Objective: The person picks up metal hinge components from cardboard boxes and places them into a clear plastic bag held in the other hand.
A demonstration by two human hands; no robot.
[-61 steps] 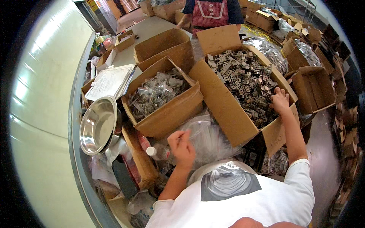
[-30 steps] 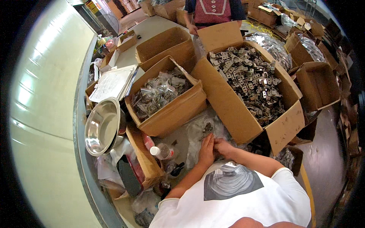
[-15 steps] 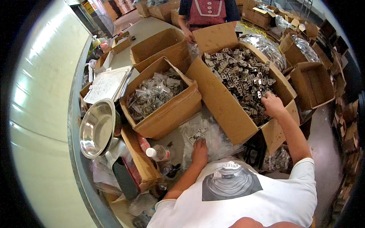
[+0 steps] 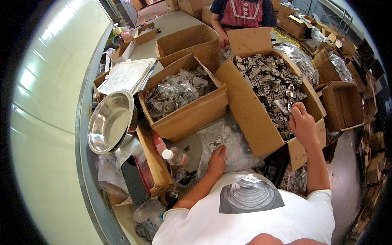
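My right hand [image 4: 303, 124] is closed over the near right side of a cardboard box [image 4: 254, 114] full of small metal brackets [image 4: 267, 77]. A blurred metal bracket [image 4: 281, 107] sticks out at its fingertips. Lower and to the left, my left hand [image 4: 217, 161] is closed at the near edge of a clear plastic bag [image 4: 232, 149], its fingertips partly hidden. Several metal brackets [image 4: 217, 141] lie together on the bag just beyond those fingers. More flat clear bags are spread beneath and beside it.
Left of the bracket box stands a carton [image 4: 192, 118] of small filled bags. Nearby are a steel bowl [image 4: 110, 122], papers [image 4: 126, 77], a white-capped bottle [image 4: 175, 156] and a dark phone-like slab [image 4: 134, 179]. Across the table is a person in a checked apron [image 4: 245, 14]; cartons [image 4: 343, 106] line the right.
My right hand has lifted out of the bracket pile, with a bracket now at its fingers. The left hand stays by the bag. The whole view has shifted slightly.
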